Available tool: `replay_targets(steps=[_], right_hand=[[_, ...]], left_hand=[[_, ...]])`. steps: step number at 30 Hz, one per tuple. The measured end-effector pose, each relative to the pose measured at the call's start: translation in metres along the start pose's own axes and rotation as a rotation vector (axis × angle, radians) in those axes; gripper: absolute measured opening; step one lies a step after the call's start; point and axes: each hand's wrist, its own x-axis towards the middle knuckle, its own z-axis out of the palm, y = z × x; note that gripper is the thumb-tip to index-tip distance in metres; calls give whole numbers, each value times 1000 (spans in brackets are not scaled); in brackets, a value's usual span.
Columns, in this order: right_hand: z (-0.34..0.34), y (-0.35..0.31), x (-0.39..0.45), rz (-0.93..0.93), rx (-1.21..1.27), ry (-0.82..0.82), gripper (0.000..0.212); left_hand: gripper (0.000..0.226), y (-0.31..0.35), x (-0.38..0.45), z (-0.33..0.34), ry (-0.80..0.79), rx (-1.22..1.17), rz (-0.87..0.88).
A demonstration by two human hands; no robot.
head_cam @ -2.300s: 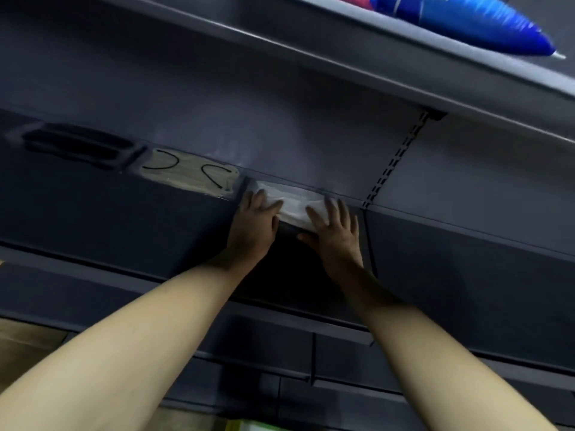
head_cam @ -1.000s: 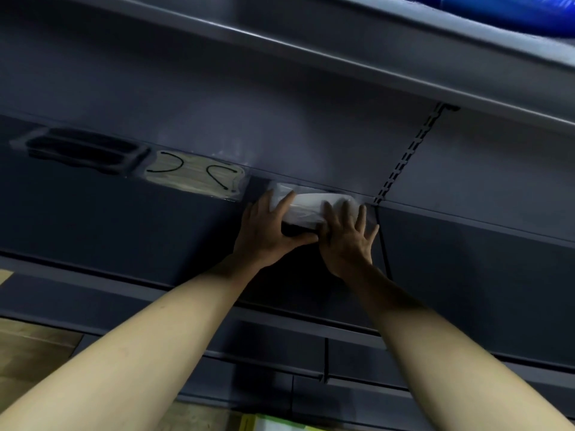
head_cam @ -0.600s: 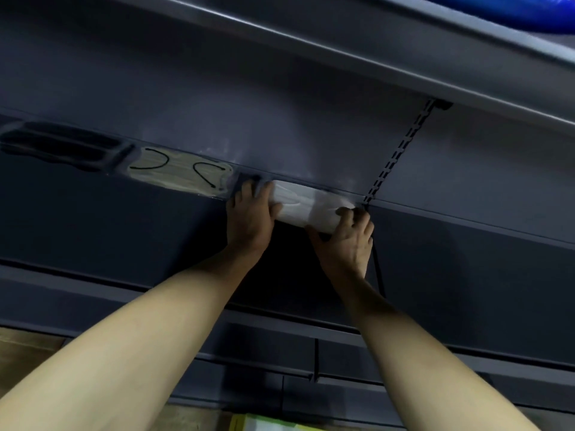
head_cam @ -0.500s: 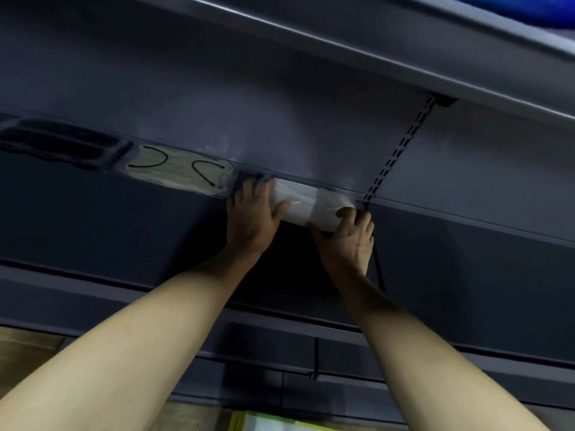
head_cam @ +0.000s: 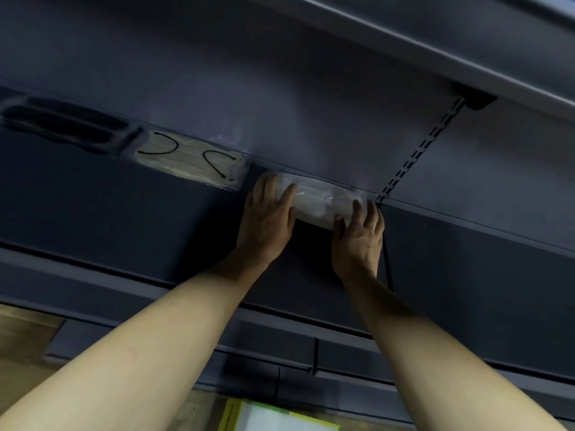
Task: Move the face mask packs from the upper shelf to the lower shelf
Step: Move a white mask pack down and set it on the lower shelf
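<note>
Item: white pack (head_cam: 320, 203), face masks in clear film. Lies on the shelf (head_cam: 155, 219) against the back panel (head_cam: 249, 88), between the two hands.

Left hand (head_cam: 267, 219): fingers straight, laid flat over the pack's left end; thumb along its front edge. Presses, does not clasp.

Right hand (head_cam: 357, 234): fingers spread and nearly straight over the pack's right end, thumb at the front edge. Touches only; no pinch visible.

Handling (judged): light, soft, limp; bends if lifted by one end. Film looks glossy, likely slippery. Not fragile, though the wrapper creases. Best held at both short ends, thumbs under the front edge, fingers on top, or slid forward off the back panel before lifting.

Same shelf, left of the left hand: beige pack (head_cam: 189, 160), black ear loops showing, flat, just beside the white pack, apart from it. Farther left: black pack (head_cam: 65, 126), flat, next to the beige one.

Right of the right hand: slotted upright (head_cam: 417, 154) at the panel joint, close to the fingertips.

Below the forearms: lower shelves (head_cam: 342, 356); contents hidden. Yellow-edged white box (head_cam: 273, 418) at the bottom; nature unclear.
</note>
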Motion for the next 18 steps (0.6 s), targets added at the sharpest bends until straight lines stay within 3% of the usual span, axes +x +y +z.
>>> replay_targets(steps=[5, 10, 14, 18], right_hand=[[-12, 1, -25, 44, 27, -64, 64], [-35, 18, -84, 4, 16, -156, 66], [-68, 46, -157, -198, -119, -322, 80], [-121, 96, -215, -395, -204, -415, 80]], left_hand=[[67, 9, -27, -12, -172, 134, 60], [63, 21, -67, -33, -408, 117, -25], [62, 52, -113, -63, -561, 157, -107], [69, 108, -170, -95, -631, 290, -65]])
